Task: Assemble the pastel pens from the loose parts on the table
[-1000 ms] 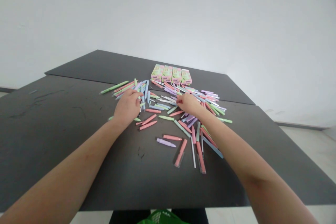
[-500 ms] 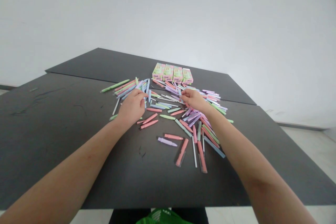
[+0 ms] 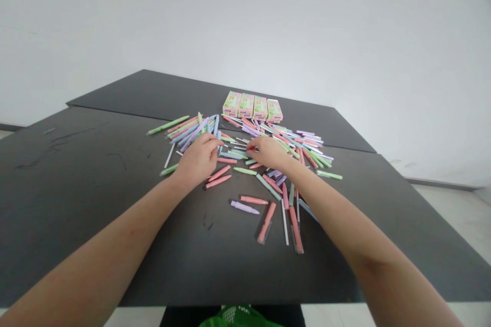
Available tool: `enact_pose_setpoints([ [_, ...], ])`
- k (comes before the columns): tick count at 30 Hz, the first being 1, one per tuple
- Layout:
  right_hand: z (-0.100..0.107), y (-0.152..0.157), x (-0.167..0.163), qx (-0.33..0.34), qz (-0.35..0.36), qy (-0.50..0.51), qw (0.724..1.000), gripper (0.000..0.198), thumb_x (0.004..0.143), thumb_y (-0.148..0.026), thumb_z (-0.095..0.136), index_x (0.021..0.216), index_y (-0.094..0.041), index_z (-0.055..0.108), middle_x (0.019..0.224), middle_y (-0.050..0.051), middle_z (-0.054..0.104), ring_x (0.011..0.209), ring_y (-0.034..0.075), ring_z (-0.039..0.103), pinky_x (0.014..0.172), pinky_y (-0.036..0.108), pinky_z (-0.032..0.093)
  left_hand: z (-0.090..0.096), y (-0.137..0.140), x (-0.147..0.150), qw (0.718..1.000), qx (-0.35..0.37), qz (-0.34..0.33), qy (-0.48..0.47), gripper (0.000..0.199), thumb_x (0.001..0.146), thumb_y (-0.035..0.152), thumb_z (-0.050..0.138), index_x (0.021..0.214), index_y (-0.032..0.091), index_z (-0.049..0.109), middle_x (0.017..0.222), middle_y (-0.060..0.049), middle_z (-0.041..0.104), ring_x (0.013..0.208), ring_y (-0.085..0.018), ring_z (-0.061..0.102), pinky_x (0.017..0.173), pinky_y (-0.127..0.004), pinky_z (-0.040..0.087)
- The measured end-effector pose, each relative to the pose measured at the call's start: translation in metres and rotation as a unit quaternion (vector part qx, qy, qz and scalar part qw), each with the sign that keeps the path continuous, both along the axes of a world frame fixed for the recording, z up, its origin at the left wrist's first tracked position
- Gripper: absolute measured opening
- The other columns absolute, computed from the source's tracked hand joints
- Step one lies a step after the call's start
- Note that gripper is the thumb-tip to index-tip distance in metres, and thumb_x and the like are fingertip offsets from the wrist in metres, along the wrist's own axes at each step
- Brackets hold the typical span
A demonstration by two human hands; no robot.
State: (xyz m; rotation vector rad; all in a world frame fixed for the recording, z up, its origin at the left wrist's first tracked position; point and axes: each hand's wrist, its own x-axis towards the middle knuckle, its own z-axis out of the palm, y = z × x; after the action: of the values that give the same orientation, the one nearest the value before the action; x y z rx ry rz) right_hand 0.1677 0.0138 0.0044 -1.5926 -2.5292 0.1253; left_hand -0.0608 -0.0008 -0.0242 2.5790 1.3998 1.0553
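Note:
Pastel pen parts lie in a loose spread on the dark table: pink, green, blue and purple barrels, clear caps and thin white refills. My left hand (image 3: 200, 157) is closed in a pinch at the right side of the left pile of pens (image 3: 187, 133). What its fingertips hold, if anything, is hidden. My right hand (image 3: 267, 152), also pinched, is over the middle of the spread, close to some thin white refills (image 3: 240, 145). I cannot make out what is between its fingers. Nearer me are a purple barrel (image 3: 244, 208) and a pink barrel (image 3: 254, 200).
Several pink and green boxes (image 3: 246, 104) stand in a row behind the pens. More pens (image 3: 312, 139) lie to the right of my right hand. A seam crosses the black table (image 3: 95, 189), and a pale wall (image 3: 245, 20) rises behind it.
My right hand has moved left and slightly toward me, closer to my left hand. The blue piece seen at its fingertips before is out of sight. My left hand has shifted slightly.

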Motion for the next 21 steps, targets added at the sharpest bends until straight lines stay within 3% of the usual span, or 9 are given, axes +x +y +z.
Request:
enact_pose_setpoints([
  [9,-0.008,0.005,-0.011,-0.012,-0.011,-0.040,0.999,0.021,0.083,-0.024,0.055,0.093,-0.017,0.072,0.097,0.010,0.073,0.090,0.024,0.065,0.074,0.029,0.045,-0.001,0.000,-0.001,1.000,-0.008,0.011,0.005,0.033,0.085,0.010,0.040,0.100,0.012,0.069,0.105,-0.011,0.064,0.099,-0.023,0.061,0.090,-0.036,0.049],
  [16,-0.001,0.000,0.015,-0.067,-0.031,0.126,0.989,0.021,0.086,-0.027,0.053,0.097,-0.016,0.067,0.088,0.005,0.073,0.074,0.015,0.063,0.065,0.024,0.043,-0.002,0.004,-0.004,1.000,-0.015,0.015,-0.014,0.032,0.085,0.012,0.041,0.099,0.014,0.070,0.101,-0.010,0.066,0.096,-0.023,0.061,0.090,-0.037,0.049],
  [21,-0.004,-0.005,0.035,-0.073,-0.042,0.159,0.984,0.019,0.084,-0.026,0.057,0.093,-0.015,0.068,0.083,0.005,0.072,0.072,0.014,0.063,0.065,0.024,0.043,0.000,0.001,-0.002,1.000,-0.023,0.017,-0.007,0.032,0.085,0.014,0.041,0.099,0.014,0.070,0.103,-0.011,0.066,0.097,-0.023,0.061,0.090,-0.037,0.049],
])
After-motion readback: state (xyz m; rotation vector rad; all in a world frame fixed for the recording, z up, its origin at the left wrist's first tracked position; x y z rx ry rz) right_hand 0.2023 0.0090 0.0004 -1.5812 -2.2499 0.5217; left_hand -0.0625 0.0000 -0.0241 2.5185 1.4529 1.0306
